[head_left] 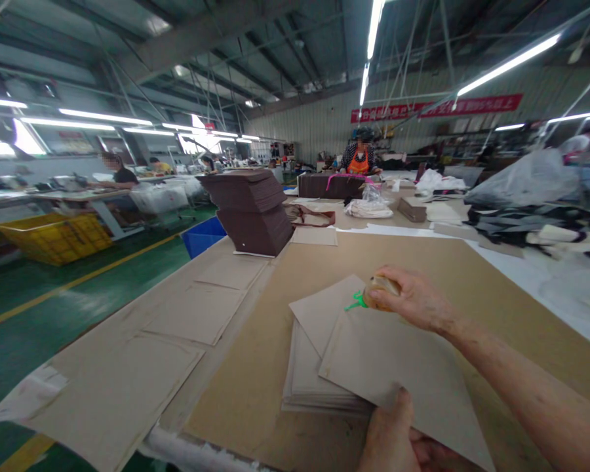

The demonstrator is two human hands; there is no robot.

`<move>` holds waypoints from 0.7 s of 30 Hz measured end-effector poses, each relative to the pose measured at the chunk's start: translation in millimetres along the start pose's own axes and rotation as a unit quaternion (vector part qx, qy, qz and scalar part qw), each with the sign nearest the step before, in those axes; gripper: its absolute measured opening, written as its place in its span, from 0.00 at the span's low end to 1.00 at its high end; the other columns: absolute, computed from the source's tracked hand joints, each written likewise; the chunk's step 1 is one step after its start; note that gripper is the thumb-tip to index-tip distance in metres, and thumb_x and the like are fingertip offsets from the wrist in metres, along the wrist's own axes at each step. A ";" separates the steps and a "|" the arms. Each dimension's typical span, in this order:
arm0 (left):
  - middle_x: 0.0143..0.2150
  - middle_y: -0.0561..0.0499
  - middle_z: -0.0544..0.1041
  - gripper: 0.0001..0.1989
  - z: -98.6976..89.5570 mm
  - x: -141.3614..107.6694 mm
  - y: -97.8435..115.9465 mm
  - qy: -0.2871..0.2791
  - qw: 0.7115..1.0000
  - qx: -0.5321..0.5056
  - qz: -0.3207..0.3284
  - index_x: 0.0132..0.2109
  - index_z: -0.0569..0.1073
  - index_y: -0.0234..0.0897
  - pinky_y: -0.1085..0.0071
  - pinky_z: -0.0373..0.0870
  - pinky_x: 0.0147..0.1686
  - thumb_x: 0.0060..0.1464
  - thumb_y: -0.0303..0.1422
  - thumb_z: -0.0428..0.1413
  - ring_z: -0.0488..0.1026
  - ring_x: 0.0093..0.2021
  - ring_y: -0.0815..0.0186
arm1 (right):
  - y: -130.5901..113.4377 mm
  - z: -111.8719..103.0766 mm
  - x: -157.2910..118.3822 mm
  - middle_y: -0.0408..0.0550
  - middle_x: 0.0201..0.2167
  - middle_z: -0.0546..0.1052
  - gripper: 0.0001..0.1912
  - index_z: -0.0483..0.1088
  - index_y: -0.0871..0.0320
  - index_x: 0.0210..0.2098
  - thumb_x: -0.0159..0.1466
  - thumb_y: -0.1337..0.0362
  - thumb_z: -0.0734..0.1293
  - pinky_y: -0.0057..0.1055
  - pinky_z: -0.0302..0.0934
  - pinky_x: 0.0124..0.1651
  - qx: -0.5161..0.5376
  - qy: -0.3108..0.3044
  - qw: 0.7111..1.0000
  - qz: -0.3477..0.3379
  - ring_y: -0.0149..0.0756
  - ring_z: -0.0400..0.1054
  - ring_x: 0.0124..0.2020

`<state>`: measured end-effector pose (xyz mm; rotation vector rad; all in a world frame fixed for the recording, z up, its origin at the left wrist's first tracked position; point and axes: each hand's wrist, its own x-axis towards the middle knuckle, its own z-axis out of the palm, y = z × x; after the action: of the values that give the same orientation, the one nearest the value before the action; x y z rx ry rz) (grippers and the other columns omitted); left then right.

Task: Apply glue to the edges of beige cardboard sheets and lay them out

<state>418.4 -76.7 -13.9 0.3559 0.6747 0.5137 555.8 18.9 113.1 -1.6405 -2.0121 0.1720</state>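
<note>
My right hand (pixel 415 298) is wrapped round a yellowish glue bottle (pixel 382 293) with a green nozzle (pixel 356 301), whose tip points down at the upper left corner of a grey-brown board (pixel 408 367). The near edge of that board is pinched in my left hand (pixel 393 432), thumb on top and fingers underneath. Beneath it, another board (pixel 324 305) lies turned at an angle on a neat stack of boards (pixel 309 380).
Several loose boards (pixel 113 387) lie along the table's left side. A tall dark brown stack (pixel 255 213) stands at the back left, near a blue bin (pixel 201 236). Plastic bags (pixel 526 183) and dark fabric sit at the right. A person in an orange apron (pixel 358 159) is beyond the table.
</note>
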 end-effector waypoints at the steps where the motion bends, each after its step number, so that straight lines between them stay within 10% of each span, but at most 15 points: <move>1: 0.34 0.39 0.77 0.29 6.5 -4.9 4.0 0.022 1.000 0.001 -0.007 0.49 0.67 0.25 0.72 0.64 0.20 0.67 0.41 0.29 0.73 0.24 0.66 | -2.6 -0.3 -0.1 0.44 0.36 0.74 0.13 0.69 0.56 0.37 0.63 0.53 0.63 0.32 0.54 0.37 -0.004 -0.003 1.000 -0.003 0.38 0.66 0.35; 6: 0.33 0.40 0.76 0.28 28.4 -23.5 19.0 0.074 0.997 0.004 -0.029 0.48 0.67 0.23 0.73 0.62 0.19 0.68 0.39 0.29 0.72 0.23 0.68 | -9.3 -1.9 1.8 0.45 0.37 0.73 0.12 0.69 0.57 0.36 0.62 0.54 0.64 0.31 0.52 0.35 -0.032 0.002 0.999 -0.004 0.38 0.66 0.35; 14: 0.38 0.40 0.78 0.25 -2.1 -7.4 2.4 -0.022 1.000 -0.007 0.009 0.49 0.70 0.27 0.74 0.66 0.22 0.67 0.43 0.37 0.75 0.30 0.66 | 5.5 -21.9 -1.1 0.47 0.41 0.75 0.15 0.71 0.56 0.42 0.62 0.52 0.64 0.32 0.55 0.37 -0.057 -0.029 0.998 0.014 0.41 0.68 0.39; 21: 0.36 0.40 0.78 0.24 8.8 -14.9 8.4 0.014 1.000 -0.003 -0.003 0.46 0.71 0.26 0.74 0.66 0.21 0.67 0.42 0.38 0.74 0.29 0.66 | 30.3 -55.6 -23.3 0.53 0.45 0.75 0.25 0.72 0.59 0.46 0.59 0.47 0.65 0.36 0.57 0.37 -0.089 -0.043 0.993 0.070 0.49 0.69 0.42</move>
<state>411.6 -79.4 3.9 0.3417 0.7019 0.5152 611.4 -8.1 140.2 -1.9183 -2.0251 0.1171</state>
